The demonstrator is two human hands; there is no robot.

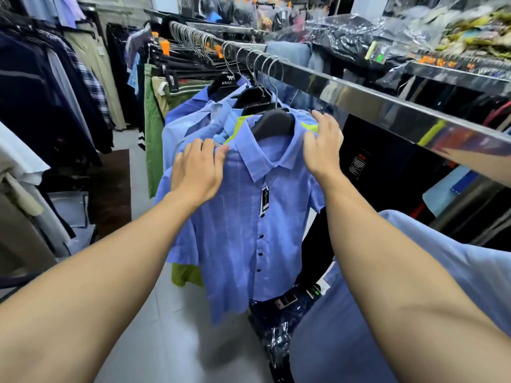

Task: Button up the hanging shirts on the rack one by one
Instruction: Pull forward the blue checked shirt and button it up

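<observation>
Left hand (197,168): on the front shirt's left shoulder, just below the collar. Thumb and fingers curl onto the fabric at the shoulder seam and appear to pinch it; the exact hold is partly hidden by the back of the hand.

Right hand (323,143): at the opposite shoulder, by the hanger's end. Fingers bent over the collar edge and the shoulder cloth, gripping it; index fingertip raised toward the rail.

Both forearms bare, reaching in from the bottom corners.

Front shirt (243,230): blue, short-sleeved, faint check. Hangs facing the camera on a black hanger (273,121) whose metal hook goes over the rail (359,98). Placket closed along the part visible; dark buttons (261,236) run down the centre front. Collar turned down. A small dark tag (265,199) dangles at the top of the placket, below the collar points.

Directly behind it: a lime-green garment (186,275), showing at the collar on both sides and below the left sleeve.

Further back along the rail: more blue shirts (190,123) on black hangers, packed close, then green and beige trousers (154,125) on clip hangers.

Right of the rail: a shelf with clothes in clear plastic bags (359,34).

Left edge: a second rack of dark and plaid shirts (55,87).

Below the front shirt: bagged dark garments (273,313) on the grey tiled floor (166,341).
</observation>
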